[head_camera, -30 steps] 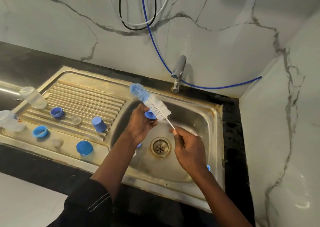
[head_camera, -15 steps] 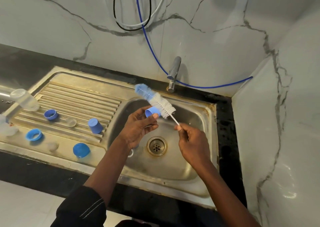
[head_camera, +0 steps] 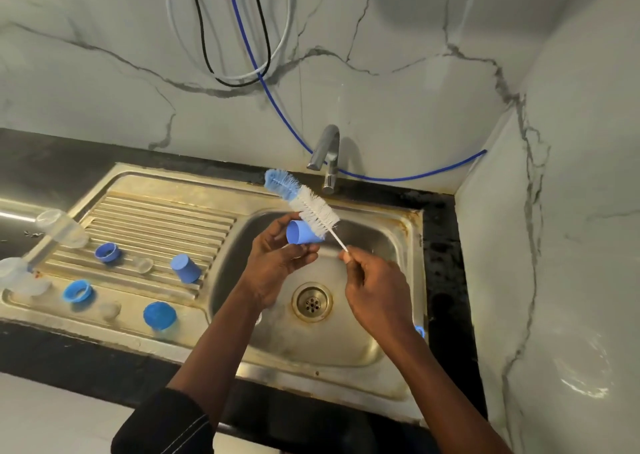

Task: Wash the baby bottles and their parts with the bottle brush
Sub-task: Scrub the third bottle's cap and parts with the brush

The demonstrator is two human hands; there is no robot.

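Hands meet above the bowl of a stainless steel kitchen sink [head_camera: 405,280]. Your left hand [head_camera: 277,263] grips a small blue plastic bottle cap [head_camera: 299,233] between thumb and curled fingers. The cap lies on its side with its open mouth turned left. Your right hand [head_camera: 375,294] pinches the thin white handle of a bottle brush [head_camera: 313,209], the other fingers curled in. The brush slants up and away to the left, its white bristles touching the outside of the cap and its blue bristled tip above the sink's far rim. Below your hands sits the round metal drain [head_camera: 312,302]. A chrome tap [head_camera: 325,155] stands behind the bowl, and a thin blue hose [head_camera: 398,177] runs along the marbled wall behind it. To your left, on the ribbed steel drainboard [head_camera: 156,218], a second blue cap [head_camera: 185,268] stands mouth down. Near it lie a blue screw ring [head_camera: 108,252], a lighter blue ring [head_camera: 78,291], a round blue lid [head_camera: 159,315] and two clear teats [head_camera: 143,265]. A clear plastic baby bottle [head_camera: 60,228] lies tilted at the drainboard's far left corner. Another clear bottle [head_camera: 14,273] is cut off by the left edge. A small blue piece [head_camera: 419,330] peeks out beside your right wrist; what it is cannot be told.
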